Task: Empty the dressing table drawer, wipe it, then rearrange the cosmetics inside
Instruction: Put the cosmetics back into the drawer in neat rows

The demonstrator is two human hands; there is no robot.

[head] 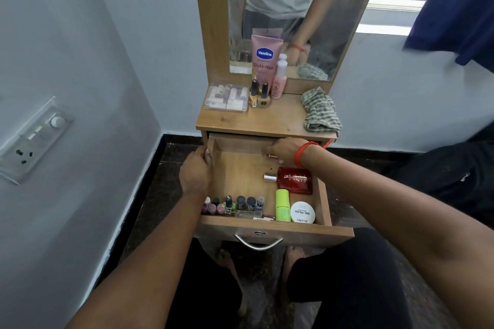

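Wooden drawer (324, 203), square red perfume bottle (295, 180)

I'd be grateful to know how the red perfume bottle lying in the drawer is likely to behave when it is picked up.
The red perfume bottle looks like glass, so probably rigid, fragile and fairly heavy for its size. Its glossy faces may be slippery. It lies flat on the drawer floor and looks flat-sided, so it should slide rather than roll.
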